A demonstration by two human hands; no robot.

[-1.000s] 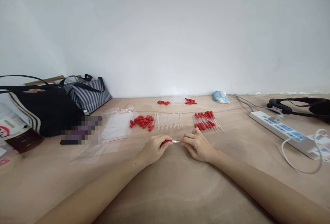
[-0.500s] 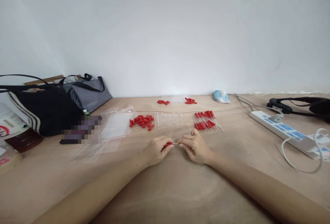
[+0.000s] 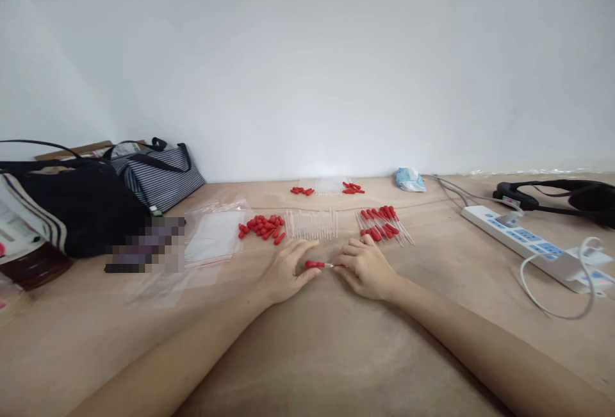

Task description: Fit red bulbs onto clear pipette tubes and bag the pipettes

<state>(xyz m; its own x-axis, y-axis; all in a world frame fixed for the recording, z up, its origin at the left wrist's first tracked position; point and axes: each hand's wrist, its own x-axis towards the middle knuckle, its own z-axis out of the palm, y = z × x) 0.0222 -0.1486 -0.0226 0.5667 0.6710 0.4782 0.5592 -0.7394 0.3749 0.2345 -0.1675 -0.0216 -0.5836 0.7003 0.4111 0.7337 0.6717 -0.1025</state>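
Observation:
Between my hands is a dropper [image 3: 315, 264] with a red rubber bulb on a thin clear tube. My right hand [image 3: 361, 267] is closed on the tube, and the bulb points left. My left hand [image 3: 287, 271] is open, thumb and fingers spread around the bulb without gripping it. Beyond my left hand lies a pile of loose red bulbs [image 3: 263, 227]. A row of clear glass tubes [image 3: 312, 225] is laid out to the right of that pile. Past my right hand, several droppers with red bulbs on their tubes [image 3: 383, 222] lie in two rows.
Clear plastic bags [image 3: 214, 237] lie at the left, near a dark pixelated object [image 3: 144, 247] and a striped bag [image 3: 161, 173]. A white power strip [image 3: 528, 244] with cables runs along the right. By the wall sit more tubes, red bulbs [image 3: 353, 188] and a blue crumpled packet [image 3: 409, 179].
My left hand has let go of the red bulb and spread its fingers, drawing slightly left. The right hand keeps its hold on the tube. The view has shifted slightly.

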